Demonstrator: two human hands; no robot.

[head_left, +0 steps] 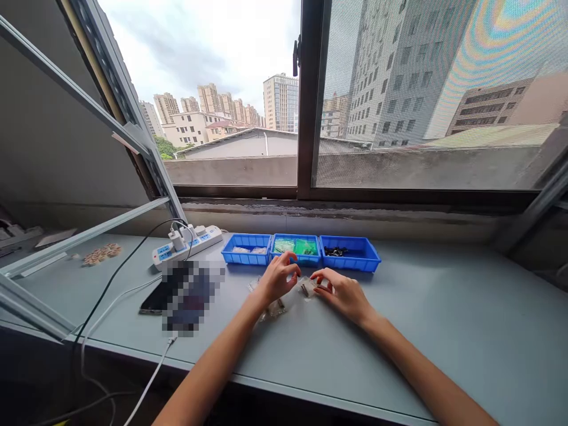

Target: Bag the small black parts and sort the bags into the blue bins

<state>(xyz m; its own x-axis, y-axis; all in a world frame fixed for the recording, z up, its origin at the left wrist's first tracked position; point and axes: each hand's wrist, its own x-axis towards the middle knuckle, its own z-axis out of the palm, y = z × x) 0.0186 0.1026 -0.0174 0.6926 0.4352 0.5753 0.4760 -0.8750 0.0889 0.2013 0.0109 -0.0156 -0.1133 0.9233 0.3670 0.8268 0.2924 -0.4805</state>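
Note:
Between my thumb and fingers, my right hand (341,291) pinches the edge of a small clear plastic bag (307,287) with small dark pieces inside. To the left of that bag, my left hand (278,277) hovers with its fingers curved and apart, and I see nothing in it. More clear plastic bags (276,309) lie on the table under and beside my left wrist, partly hidden by it. Just beyond my hands stand three blue bins: the left bin (247,258) holds pale packets, the middle bin (296,262) white and green packets, the right bin (350,265) black parts.
A white power strip (186,245) with plugs and cables sits left of the bins. Closer to me are a dark phone (153,299) and a blurred-out patch. Small wooden-looking pieces (102,254) lie far left, behind a metal frame (89,235). A window rises behind the table (426,331).

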